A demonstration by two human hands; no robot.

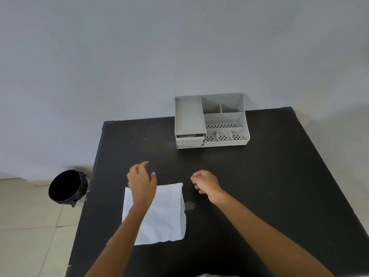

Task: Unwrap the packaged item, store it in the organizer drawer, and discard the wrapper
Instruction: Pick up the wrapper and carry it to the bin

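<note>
On the black square table (259, 186), a flat white crumpled paper wrapper (165, 214) lies spread near the front edge, apparently unfolded already. The left hand (141, 181) hovers over its upper left corner, fingers loosely open and holding nothing; the right hand (205, 183) is curled narrow just beside it, and whether it holds the item I cannot tell. The grey plastic organizer (211, 120) stands well apart, its top drawer (190, 139) slightly open. The black round bin (66, 186) sits off the table's left side; a careless toss of light paper could miss it
</note>
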